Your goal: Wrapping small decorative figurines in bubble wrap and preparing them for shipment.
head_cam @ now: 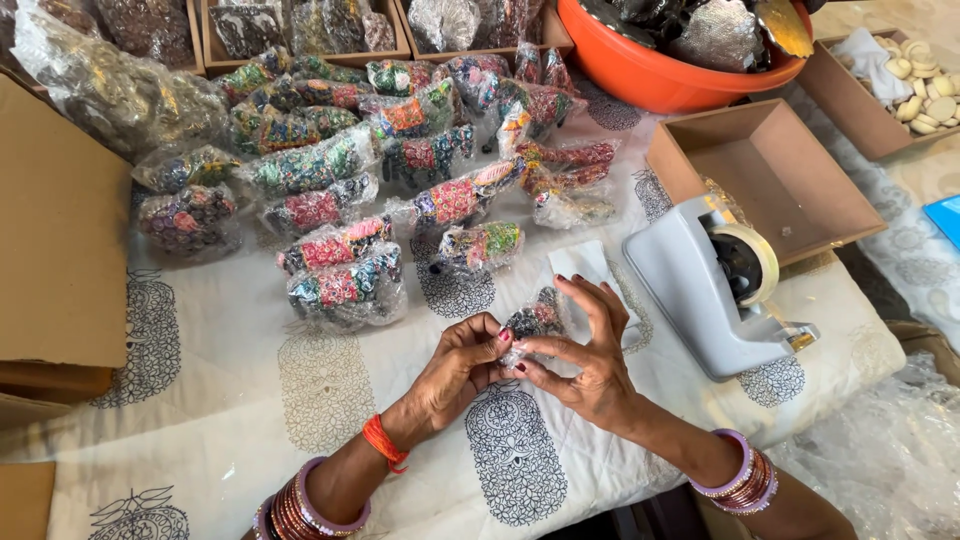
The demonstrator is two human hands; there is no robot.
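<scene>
My left hand (458,368) and my right hand (585,355) meet over the printed white cloth (230,410). Between them they pinch a small dark painted figure in clear bubble wrap (530,322). Fingertips of both hands press on the wrap's near end. Both wrists carry stacks of red and lilac bangles. Just right of my right hand stands a grey tape dispenser (700,295) with a roll of clear tape.
Several bubble-wrapped colourful figures (345,285) lie in rows behind the hands. An empty brown cardboard tray (765,175) and an orange tub (660,70) sit at the back right. A large cardboard box (55,230) stands at the left. Loose bubble wrap (890,460) lies at the right.
</scene>
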